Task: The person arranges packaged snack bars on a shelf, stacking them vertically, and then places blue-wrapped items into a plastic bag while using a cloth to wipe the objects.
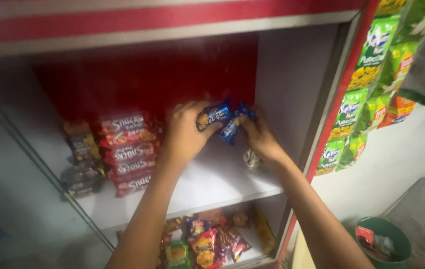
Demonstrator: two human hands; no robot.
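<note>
- While both hands reach into the cabinet, the blue packets [221, 119] sit between them, raised just above the white shelf [212, 182] near its back right corner.
- Left hand [185, 130]: fingers curled over the left end of the bunch, thumb under it, pinching the packets.
- Right hand [260, 135]: fingers closed on the right end of the same bunch; how many packets it grips cannot be told.
- Relation: the packets run roughly left to right from one hand to the other, long axis across the shelf, slightly tilted down toward the middle. Both hands touch them; neither is clearly nearer.
- Blue packets: small glossy wrappers, dark blue with a yellow-orange picture of biscuits, several bunched together, edges crumpled.
- Crumpled silver wrapper [252, 159]: lies on the shelf just under the right hand.
- Red packets [128, 152]: stacked flat at the shelf's left, well apart from the hands.
- Dark packets [82, 164]: a lower stack just left of the red ones.
- Lower shelf [252, 255]: mixed snack bags in red, green and purple, loosely heaped.
- Green bags [359, 94]: hanging in strips outside the cabinet, along its red right frame.
- Green bucket [384, 239]: on the floor at lower right, with scraps inside.
</note>
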